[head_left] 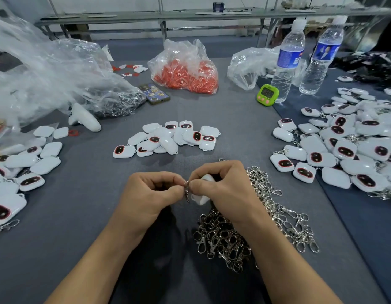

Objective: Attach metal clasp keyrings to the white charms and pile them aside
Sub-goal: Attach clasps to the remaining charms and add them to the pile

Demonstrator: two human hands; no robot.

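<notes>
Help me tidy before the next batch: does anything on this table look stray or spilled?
Nothing spilled; both water bottles stand upright. Strays: a small red piece lies alone beside the left charms, and loose red-and-white bits sit outside the bag of red parts.

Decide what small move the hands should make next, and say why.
The left hand pinches a clasp keyring, the right hand grips a white charm, and the two meet between the hands; whether the ring is through cannot be seen. So probably work it onto the charm's loop before laying anything aside.
</notes>
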